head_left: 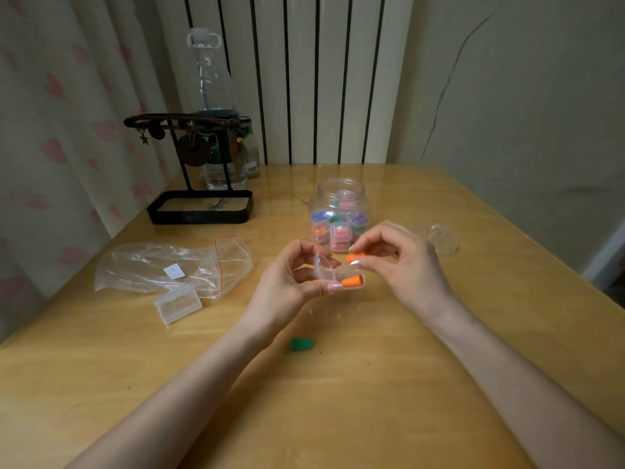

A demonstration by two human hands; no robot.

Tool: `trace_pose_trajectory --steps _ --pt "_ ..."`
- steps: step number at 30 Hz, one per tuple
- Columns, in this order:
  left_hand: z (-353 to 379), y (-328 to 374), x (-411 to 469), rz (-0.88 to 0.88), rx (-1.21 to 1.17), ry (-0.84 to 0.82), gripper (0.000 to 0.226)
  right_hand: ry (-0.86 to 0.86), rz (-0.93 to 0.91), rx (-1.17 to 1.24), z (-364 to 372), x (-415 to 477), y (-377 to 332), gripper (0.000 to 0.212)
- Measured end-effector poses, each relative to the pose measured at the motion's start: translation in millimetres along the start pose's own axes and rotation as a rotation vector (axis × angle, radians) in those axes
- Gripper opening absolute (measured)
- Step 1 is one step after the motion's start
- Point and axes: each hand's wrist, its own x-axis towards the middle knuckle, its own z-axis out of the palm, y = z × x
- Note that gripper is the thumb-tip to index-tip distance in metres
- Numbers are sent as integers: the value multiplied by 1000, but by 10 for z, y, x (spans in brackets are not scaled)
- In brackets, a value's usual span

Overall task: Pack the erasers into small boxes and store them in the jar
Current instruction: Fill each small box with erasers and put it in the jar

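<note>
Right hand (406, 262) pinches orange eraser (355, 257); left hand (291, 279) grips open box (348, 288)
Seat it flat beside the other eraser (353, 281) inside, keep box level, then press lid (321, 265) shut

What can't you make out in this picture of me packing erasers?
Head view, all of it:
- Number of boxes in the jar: they overlap behind its curved wall.
- Print on the white label in the plastic bag: too small.
- Most of the orange eraser in the right hand: its fingers cover it.
- The open box's far side: the left hand wraps it.
</note>
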Motion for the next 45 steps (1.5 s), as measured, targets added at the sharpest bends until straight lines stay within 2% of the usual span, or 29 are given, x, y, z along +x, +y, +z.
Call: trace_pose_trajectory --steps 3,7,9,12,16,23,27,30,32,34,36,38,40,42,45 --pt "-6 12 -5 0 5 18 45 -30 -15 -133 60 -7 50 15" --pt "-12 20 0 -4 5 35 41 -71 21 -42 12 -1 82 4" --pt "-15 22 4 2 12 45 40 -144 53 1 -40 -5 49 10" --pt "-24 15 14 12 11 66 42 -242 32 -55 -33 -24 6 16" --pt "-29 -7 20 19 9 69 43 -187 39 -25 19 -35 27 17" --pt "-73 3 35 51 -2 66 42 -124 179 228 182 -39 54 24" --pt "-61 -1 34 46 10 84 46 -160 229 333 173 -43 72 54" --pt "-57 -34 36 66 182 59 45 -154 171 289 177 -67 94 73" --pt "-43 -53 28 93 349 9 41 -169 47 158 179 -80 101 73" --pt "-40 -67 25 81 348 -57 33 -190 -154 -35 182 -88 103 62" --pt "-39 -32 5 0 197 -130 27 -189 -308 -162 195 -102 103 43" --pt "-40 3 -7 -81 177 -215 38 -183 -335 -213 204 -113 106 26" --pt "-53 53 -14 -136 274 -247 48 -150 -278 -222 201 -113 116 22" --pt "-136 65 24 -136 501 -142 41 -46 -151 -173 184 -93 129 23" --pt "-449 145 74 -114 1269 126 40 54 53 -64 130 -26 152 17"
